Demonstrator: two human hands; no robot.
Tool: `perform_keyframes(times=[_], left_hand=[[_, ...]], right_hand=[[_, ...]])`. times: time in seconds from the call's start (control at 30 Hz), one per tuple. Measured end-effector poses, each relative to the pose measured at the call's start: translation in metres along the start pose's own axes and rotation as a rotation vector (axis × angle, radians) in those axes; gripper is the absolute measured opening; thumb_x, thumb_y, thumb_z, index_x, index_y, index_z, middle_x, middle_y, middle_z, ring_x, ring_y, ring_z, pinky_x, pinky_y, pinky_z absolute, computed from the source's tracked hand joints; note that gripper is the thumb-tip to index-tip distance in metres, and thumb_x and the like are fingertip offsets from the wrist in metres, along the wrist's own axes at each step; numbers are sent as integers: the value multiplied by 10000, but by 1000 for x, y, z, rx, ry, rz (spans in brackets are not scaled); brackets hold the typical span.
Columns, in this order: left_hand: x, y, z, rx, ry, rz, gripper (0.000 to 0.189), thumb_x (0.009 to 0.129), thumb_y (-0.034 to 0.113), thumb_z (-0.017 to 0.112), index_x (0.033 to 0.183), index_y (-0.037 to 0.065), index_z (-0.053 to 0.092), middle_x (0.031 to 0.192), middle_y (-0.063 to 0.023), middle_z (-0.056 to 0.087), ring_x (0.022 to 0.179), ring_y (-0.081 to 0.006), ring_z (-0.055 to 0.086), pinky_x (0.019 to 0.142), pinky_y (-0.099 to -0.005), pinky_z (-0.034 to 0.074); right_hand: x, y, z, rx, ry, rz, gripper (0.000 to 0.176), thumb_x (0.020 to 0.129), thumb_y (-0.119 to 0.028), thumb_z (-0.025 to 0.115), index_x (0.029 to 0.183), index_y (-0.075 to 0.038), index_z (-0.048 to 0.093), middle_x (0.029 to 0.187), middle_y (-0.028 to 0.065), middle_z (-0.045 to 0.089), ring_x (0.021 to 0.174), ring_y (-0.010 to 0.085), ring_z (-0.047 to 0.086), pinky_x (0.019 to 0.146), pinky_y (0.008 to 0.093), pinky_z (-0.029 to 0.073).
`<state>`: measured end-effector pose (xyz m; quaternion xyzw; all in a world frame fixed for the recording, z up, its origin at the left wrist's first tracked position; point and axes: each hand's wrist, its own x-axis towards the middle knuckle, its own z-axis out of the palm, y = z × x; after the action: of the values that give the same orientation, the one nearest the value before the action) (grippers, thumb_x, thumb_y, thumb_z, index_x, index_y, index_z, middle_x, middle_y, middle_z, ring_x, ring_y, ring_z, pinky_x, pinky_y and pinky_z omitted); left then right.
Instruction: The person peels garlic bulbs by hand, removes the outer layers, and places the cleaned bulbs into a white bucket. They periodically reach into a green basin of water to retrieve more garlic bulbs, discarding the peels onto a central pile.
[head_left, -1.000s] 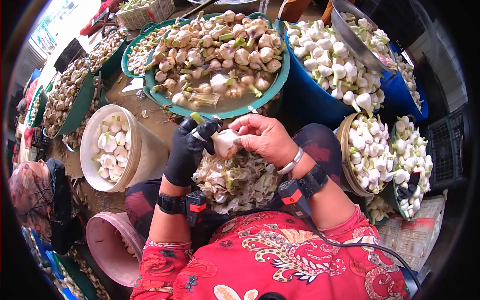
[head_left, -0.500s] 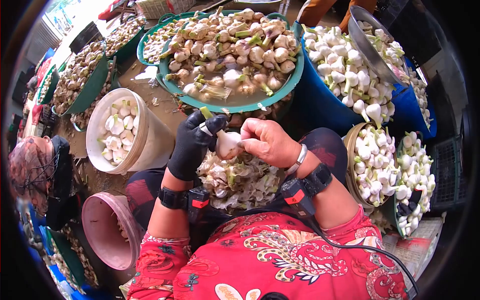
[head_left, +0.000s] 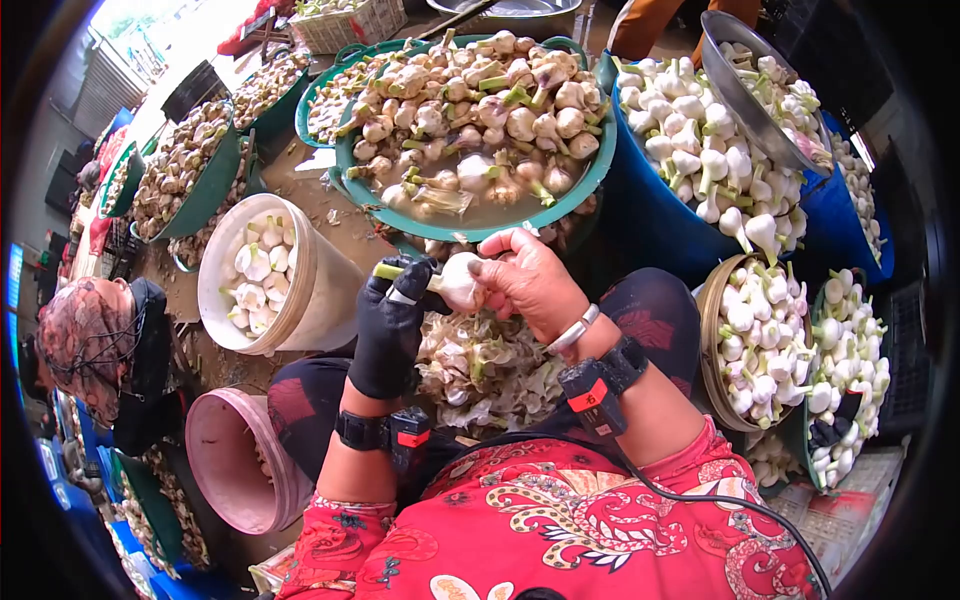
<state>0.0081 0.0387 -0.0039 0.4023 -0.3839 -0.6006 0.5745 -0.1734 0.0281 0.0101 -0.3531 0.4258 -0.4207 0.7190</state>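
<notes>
My left hand [head_left: 392, 330], in a black glove, is closed around the green stem of a garlic bulb [head_left: 461, 283], and the stem end sticks out to the left. The bulb looks white and smooth, lying nearly sideways between my hands. My bare right hand [head_left: 538, 288] has its thumb and fingers closed on the right side of the bulb. Beneath both hands, a heap of papery garlic peelings [head_left: 485, 370] lies between my knees. Just beyond them stands a green tub [head_left: 350, 190] of unpeeled garlic in murky water.
A white bucket [head_left: 305, 290] with clean bulbs and a pink bucket [head_left: 270, 440] stand at left. On the right are a blue barrel [head_left: 655, 215] heaped with garlic and a round container [head_left: 712, 370] of bulbs. Another person's patterned head covering [head_left: 85, 345] shows far left.
The garlic bulb has turned from stem-up to nearly sideways, its stem now pointing left. My right fingers have shifted over its side. The whole view has moved slightly.
</notes>
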Motion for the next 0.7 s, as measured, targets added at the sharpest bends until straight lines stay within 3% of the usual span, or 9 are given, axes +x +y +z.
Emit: perform_keyframes(times=[0.13, 0.2, 0.3, 0.37, 0.43, 0.5, 0.57, 0.63, 0.7], left_hand=[[-2, 0, -10, 89, 6, 27, 204, 923, 218, 556, 950, 18, 589, 870, -71, 631, 712, -151, 612, 628, -293, 522], [5, -4, -31, -286, -74, -373, 233, 945, 259, 512, 958, 37, 578, 856, -65, 628, 666, -146, 600, 617, -279, 515], [8, -14, -40, -792, 141, -262, 236, 846, 116, 614, 1050, 7, 564, 919, -121, 631, 809, -222, 628, 719, -319, 506], [11, -7, -53, -494, 18, -90, 251, 817, 94, 608, 1043, -7, 568, 954, -137, 631, 883, -269, 620, 793, -350, 490], [16, 31, -75, 1226, -186, 527, 255, 821, 69, 602, 1062, -11, 581, 990, -144, 632, 896, -276, 618, 812, -346, 481], [37, 70, -119, 1710, -33, 997, 233, 856, 45, 579, 1080, -18, 595, 1020, -130, 636, 891, -218, 620, 785, -313, 486], [51, 97, -148, 761, 347, 367, 214, 859, 42, 573, 1058, -23, 615, 1032, -137, 643, 954, -211, 603, 841, -332, 466], [59, 113, -154, 1346, 300, 516, 242, 851, 46, 585, 1083, -18, 606, 1072, -123, 635, 975, -209, 598, 870, -309, 452], [71, 92, -103, 1067, 158, 420, 235, 837, 43, 593, 1067, 0, 622, 1013, -117, 641, 939, -210, 602, 855, -316, 455]], right_hand=[[-1, 4, -4, 103, -50, -97, 236, 840, -23, 555, 1066, -38, 487, 820, 46, 555, 574, 91, 534, 503, 231, 449], [3, 1, -12, 339, -58, -171, 238, 834, 18, 513, 1066, -34, 491, 799, 41, 541, 566, 102, 536, 504, 243, 455], [16, -15, -40, 690, 77, -217, 237, 833, 16, 493, 1067, -28, 496, 744, 54, 539, 573, 112, 539, 507, 252, 462], [9, -23, -29, 273, 24, -139, 179, 838, -8, 510, 1013, -6, 548, 750, 71, 588, 574, 104, 548, 500, 231, 457], [8, -15, -18, -173, -145, 40, 139, 834, -22, 533, 960, -2, 589, 726, 54, 600, 540, 91, 535, 479, 223, 444], [12, 1, -18, -244, -240, 61, 106, 827, -32, 551, 907, -9, 617, 677, 27, 594, 523, 75, 521, 473, 210, 426], [23, 21, -28, -379, -263, -17, 88, 802, -28, 561, 835, -8, 640, 680, 24, 614, 562, 67, 527, 503, 208, 418], [26, 26, -33, -535, -217, -82, 77, 750, -24, 581, 778, -11, 650, 663, 26, 620, 568, 85, 538, 525, 236, 438], [29, 23, -36, -733, -171, -43, 111, 696, -34, 583, 768, -20, 666, 686, 85, 652, 630, 128, 602, 598, 267, 477]])
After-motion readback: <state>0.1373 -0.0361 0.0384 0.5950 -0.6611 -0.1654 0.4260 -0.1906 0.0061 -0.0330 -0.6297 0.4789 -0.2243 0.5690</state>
